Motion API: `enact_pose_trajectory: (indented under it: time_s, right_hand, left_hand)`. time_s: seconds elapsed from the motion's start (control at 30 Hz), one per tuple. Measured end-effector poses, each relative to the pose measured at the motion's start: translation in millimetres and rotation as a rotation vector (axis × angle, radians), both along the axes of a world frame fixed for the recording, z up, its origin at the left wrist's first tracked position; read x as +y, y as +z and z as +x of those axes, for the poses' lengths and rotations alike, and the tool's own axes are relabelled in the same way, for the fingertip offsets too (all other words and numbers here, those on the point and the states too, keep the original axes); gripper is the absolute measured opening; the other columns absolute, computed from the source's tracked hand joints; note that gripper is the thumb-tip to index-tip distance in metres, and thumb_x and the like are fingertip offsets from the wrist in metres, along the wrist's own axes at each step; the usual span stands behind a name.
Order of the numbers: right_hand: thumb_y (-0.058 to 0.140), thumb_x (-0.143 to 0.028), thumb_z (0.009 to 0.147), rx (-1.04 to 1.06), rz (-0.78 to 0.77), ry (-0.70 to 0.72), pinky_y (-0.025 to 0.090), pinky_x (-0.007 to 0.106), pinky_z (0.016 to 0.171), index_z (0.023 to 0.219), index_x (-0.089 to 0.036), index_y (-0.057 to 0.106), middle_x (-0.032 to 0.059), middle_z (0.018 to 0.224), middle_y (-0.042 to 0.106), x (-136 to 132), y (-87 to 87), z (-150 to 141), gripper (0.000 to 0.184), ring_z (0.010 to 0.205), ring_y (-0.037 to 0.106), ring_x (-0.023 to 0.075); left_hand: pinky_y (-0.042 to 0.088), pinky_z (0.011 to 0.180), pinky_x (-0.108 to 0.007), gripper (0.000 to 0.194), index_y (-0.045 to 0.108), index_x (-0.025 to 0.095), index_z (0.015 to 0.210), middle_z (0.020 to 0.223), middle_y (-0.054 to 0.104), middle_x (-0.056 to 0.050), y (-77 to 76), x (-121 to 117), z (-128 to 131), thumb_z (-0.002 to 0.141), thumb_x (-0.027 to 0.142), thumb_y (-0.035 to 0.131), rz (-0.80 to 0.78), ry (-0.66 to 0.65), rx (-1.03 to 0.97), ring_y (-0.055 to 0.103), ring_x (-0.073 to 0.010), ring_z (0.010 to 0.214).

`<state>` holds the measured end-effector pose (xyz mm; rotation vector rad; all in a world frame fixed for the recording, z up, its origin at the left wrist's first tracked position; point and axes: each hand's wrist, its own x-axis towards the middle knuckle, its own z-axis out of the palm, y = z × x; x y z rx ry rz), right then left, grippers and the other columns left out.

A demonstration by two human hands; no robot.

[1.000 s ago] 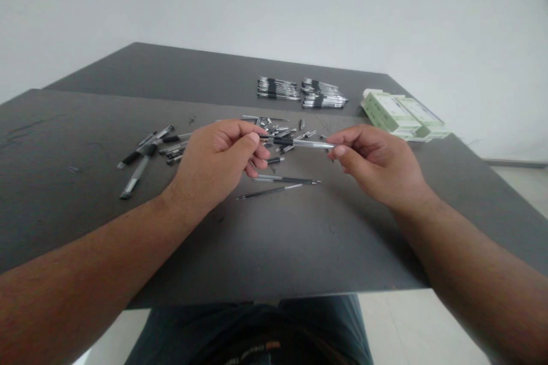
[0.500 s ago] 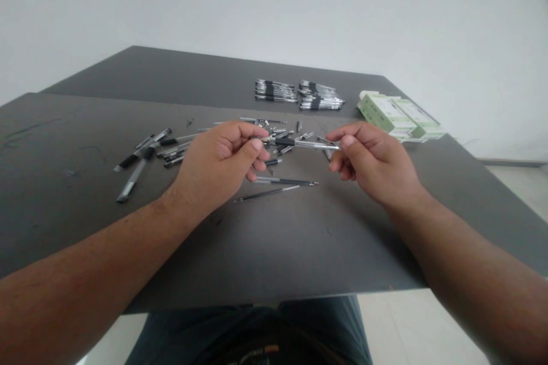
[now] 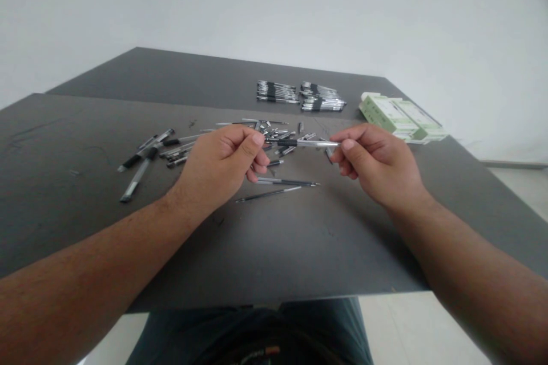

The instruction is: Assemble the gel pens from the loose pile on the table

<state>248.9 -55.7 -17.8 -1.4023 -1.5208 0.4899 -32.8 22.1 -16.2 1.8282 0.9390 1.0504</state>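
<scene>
A clear pen (image 3: 317, 144) with a black grip is held level between my two hands above the table. My left hand (image 3: 229, 155) pinches its tip end on the left, and the fingers cover that end. At the other end, the thumb and fingertips of my right hand (image 3: 372, 159) are closed on the barrel. Below and behind the pen lie scattered pen parts (image 3: 274, 132), partly hidden by my left hand. Two ink refills (image 3: 289, 182) rest on the table just in front of the hands.
Several pens (image 3: 143, 162) lie loose to the left of my left hand. Farther back are two groups of pens, a left stack (image 3: 276, 92) and a right stack (image 3: 322, 97). Green and white boxes (image 3: 396, 116) sit at the right on the dark table (image 3: 274, 251).
My right hand has closed onto the right end of the pen, and my left fingers now pinch the tip end more tightly. The things on the table lie as before.
</scene>
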Motion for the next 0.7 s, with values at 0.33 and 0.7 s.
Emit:
enact_pose_trajectory:
  time_s: [0.33,0.7]
  right_hand:
    - [0.065,-0.035,0.109,0.015,-0.008,-0.013,0.052,0.028,0.051,0.113,-0.025,0.079,0.0007,0.086,0.080,-0.6,3.2,-4.0,0.018,0.057,0.067,0.0134]
    - [0.063,-0.025,0.104,0.057,-0.019,-0.011,0.052,0.029,0.052,0.114,-0.024,0.078,0.0007,0.088,0.082,-2.4,3.8,-7.1,0.018,0.059,0.069,0.0143]
  left_hand:
    - [0.063,0.054,-0.022,0.027,0.077,0.018,0.125,0.092,0.082,-0.005,-3.1,2.3,1.7,0.104,0.031,0.069,0.019,-0.005,-0.035,0.076,-0.0138,0.067]
    - [0.056,0.050,-0.024,0.042,0.072,0.020,0.092,0.072,0.077,-0.002,-1.8,3.9,-1.5,0.113,0.053,0.056,0.036,0.018,0.036,0.069,-0.0123,0.051]
